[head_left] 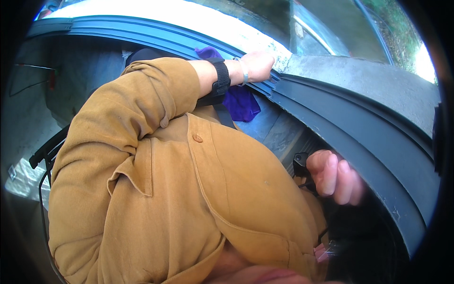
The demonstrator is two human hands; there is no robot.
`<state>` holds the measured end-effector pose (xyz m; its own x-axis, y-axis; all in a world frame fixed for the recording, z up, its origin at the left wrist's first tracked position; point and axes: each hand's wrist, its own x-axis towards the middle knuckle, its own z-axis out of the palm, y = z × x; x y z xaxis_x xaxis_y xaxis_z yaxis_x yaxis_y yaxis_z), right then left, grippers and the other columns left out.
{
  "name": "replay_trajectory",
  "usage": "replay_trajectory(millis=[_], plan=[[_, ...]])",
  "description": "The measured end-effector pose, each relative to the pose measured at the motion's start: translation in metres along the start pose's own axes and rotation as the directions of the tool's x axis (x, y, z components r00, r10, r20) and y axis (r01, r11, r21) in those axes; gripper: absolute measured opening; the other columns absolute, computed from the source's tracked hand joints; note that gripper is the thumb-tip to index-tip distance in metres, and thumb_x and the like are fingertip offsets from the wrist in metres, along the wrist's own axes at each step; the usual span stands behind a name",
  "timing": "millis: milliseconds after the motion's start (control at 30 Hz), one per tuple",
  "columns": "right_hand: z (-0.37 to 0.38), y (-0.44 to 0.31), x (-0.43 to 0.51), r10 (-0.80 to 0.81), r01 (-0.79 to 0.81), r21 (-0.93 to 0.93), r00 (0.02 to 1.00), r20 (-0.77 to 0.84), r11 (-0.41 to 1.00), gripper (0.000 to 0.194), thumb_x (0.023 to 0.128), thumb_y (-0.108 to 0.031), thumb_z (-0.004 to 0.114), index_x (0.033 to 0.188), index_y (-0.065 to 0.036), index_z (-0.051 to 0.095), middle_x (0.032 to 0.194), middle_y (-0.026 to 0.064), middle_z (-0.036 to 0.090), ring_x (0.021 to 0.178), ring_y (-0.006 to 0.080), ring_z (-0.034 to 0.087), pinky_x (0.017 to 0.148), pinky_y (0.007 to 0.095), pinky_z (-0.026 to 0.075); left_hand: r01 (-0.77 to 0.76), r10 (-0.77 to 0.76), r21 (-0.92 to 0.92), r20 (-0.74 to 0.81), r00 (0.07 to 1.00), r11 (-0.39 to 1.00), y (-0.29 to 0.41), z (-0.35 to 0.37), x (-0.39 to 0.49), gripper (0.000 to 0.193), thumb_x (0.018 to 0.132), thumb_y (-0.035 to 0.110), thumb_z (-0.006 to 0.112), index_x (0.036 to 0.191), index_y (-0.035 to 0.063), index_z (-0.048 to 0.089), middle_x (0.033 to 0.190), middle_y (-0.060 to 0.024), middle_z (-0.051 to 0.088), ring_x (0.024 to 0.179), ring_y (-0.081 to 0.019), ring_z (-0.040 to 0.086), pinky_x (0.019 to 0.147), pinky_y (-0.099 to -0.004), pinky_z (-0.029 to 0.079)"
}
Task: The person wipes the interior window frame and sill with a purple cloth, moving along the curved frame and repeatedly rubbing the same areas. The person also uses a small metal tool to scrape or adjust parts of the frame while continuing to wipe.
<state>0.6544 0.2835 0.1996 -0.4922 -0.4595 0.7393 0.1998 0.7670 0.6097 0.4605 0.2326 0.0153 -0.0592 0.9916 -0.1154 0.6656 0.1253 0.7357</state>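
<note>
My left hand (258,66) is at the metal window track (152,35), its fingers turned away and hidden by the back of the hand. A dark strap and a pale bracelet circle that wrist. Beneath the left forearm, a purple cloth (243,103) hangs over the track; another part of it shows above the arm. Lower right, my right hand (335,177) is blurred, with curled fingers, beside the wide grey metal frame (354,127). A small black fitting (300,164) is close to its fingers. Whether either hand grips anything is hidden.
Glass panes (326,28) rise beyond a concrete ledge (369,76). A black metal frame, perhaps a chair (49,149), stands behind my left arm. On the far left, a thin rod with a red part (52,78) shows against the grey surface. A pink clip (321,252) is near my chest.
</note>
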Motion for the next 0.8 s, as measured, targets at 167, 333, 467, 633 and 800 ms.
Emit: replay_trajectory(millis=[167,333,467,633,800], plan=[[0.003,0.001,0.005,-0.004,0.004,-0.003,1.0,0.004,1.0,0.011,0.082,-0.024,0.049,0.087,-0.024,0.059,0.09,-0.0037,0.046,0.093,0.0149,0.04,0.086,0.0322,0.04,0.002,0.004,-0.086,0.07,0.998,0.996,-0.008,-0.003,0.002,0.011,0.074,0.004,0.056,0.079,0.001,0.065,0.078,-0.0174,0.064,0.079,-0.0297,0.063,0.073,-0.036,0.049],[0.007,0.009,0.01,-0.122,0.123,0.05,0.992,-0.039,0.991,0.007,0.082,-0.017,0.053,0.084,-0.011,0.056,0.086,0.0033,0.046,0.082,0.0176,0.044,0.074,0.0263,0.041,0.053,-0.033,-0.165,0.119,0.992,0.985,-0.018,-0.003,0.004,0.01,0.076,0.005,0.062,0.084,0.0014,0.067,0.081,-0.0152,0.065,0.08,-0.025,0.063,0.075,-0.0337,0.049],[0.007,0.008,0.009,-0.121,0.123,0.042,0.991,-0.052,0.992,0.008,0.082,-0.018,0.053,0.084,-0.011,0.056,0.086,0.0033,0.047,0.083,0.0171,0.044,0.073,0.0258,0.041,0.126,-0.09,-0.215,0.168,0.982,0.969,-0.022,0.0,0.004,0.011,0.077,0.006,0.063,0.086,0.002,0.068,0.082,-0.0134,0.066,0.081,-0.0229,0.064,0.076,-0.0329,0.049],[0.006,0.007,0.006,-0.119,0.121,0.026,0.991,-0.065,0.992,0.008,0.083,-0.018,0.053,0.084,-0.012,0.057,0.085,0.0033,0.048,0.082,0.016,0.045,0.071,0.0242,0.041,0.134,-0.089,-0.239,0.19,0.978,0.962,-0.026,0.001,0.005,0.011,0.078,0.007,0.063,0.087,0.0024,0.068,0.082,-0.0128,0.066,0.081,-0.0221,0.064,0.077,-0.0326,0.049],[0.005,0.006,0.009,-0.118,0.118,0.004,0.992,-0.045,0.993,0.007,0.083,-0.018,0.053,0.083,-0.012,0.058,0.084,0.0027,0.048,0.079,0.0157,0.046,0.071,0.0238,0.041,0.159,-0.111,-0.25,0.195,0.975,0.955,-0.027,-0.003,-0.002,0.011,0.078,0.007,0.063,0.087,0.0023,0.068,0.081,-0.0113,0.066,0.079,-0.0208,0.063,0.075,-0.0316,0.049]])
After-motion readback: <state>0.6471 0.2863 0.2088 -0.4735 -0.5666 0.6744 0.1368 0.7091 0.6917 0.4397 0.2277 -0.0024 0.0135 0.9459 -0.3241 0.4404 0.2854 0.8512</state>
